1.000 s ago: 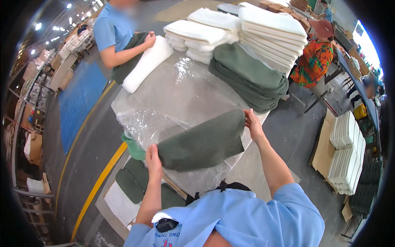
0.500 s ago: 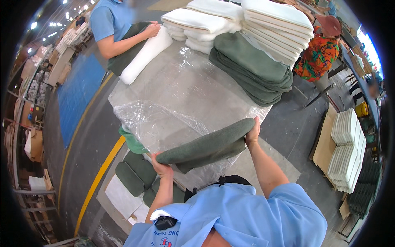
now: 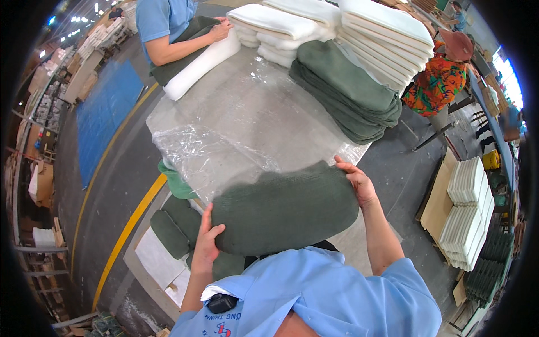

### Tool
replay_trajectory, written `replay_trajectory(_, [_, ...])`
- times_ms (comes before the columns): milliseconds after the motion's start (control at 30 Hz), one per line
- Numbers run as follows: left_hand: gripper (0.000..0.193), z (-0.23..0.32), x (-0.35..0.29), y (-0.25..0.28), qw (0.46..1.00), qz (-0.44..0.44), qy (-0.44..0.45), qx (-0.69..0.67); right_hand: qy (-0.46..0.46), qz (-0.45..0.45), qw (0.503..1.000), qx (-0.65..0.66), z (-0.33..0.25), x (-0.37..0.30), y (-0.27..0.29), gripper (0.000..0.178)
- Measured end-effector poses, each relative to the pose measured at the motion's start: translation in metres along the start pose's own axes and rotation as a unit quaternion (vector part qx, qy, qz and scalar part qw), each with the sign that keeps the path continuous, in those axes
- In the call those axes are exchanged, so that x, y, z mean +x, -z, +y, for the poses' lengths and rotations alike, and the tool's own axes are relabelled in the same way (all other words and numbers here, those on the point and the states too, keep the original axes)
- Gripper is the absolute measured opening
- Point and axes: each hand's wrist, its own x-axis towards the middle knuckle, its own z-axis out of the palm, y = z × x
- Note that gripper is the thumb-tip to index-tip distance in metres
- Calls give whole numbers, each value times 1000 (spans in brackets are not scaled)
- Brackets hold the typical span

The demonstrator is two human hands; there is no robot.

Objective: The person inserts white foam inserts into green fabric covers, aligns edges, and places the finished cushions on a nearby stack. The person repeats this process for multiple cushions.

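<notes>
A dark green fabric-covered cushion point(image 3: 286, 210) lies broad face up between my hands, low over the near edge of the plastic-covered table point(image 3: 224, 106). My left hand point(image 3: 209, 236) grips its left end, with the thumb on the face and other fingers partly hidden. At its upper right end, my right hand point(image 3: 359, 182) holds the edge with the fingers slightly spread. A stack of similar green cushions point(image 3: 348, 90) rests at the table's far right, beside stacked white pads point(image 3: 382, 39). Across the table, a co-worker's hands point(image 3: 222, 29) hold a white pad point(image 3: 202, 64) and green fabric.
Below the table at left, more green pieces point(image 3: 175, 224) lie on a pale sheet on the floor. White stacked pads point(image 3: 469, 196) stand at right by cardboard. Another person in an orange patterned top point(image 3: 435, 84) is beyond the stacks. A blue mat point(image 3: 106, 118) covers floor at left.
The cushion has turned from edge-on to showing its broad face, and it has come nearer my body. Both hands have shifted along its ends. The view has moved slightly.
</notes>
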Motion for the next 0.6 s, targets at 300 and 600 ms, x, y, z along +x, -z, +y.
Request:
replay_trajectory(300, [70,-51,6,-33,668,6,-207,714,248,78,626,-735,68,-17,-69,40])
replay_trajectory(600, [67,-91,33,-59,645,-1,-221,732,112,-150,538,-822,137,-44,-127,76])
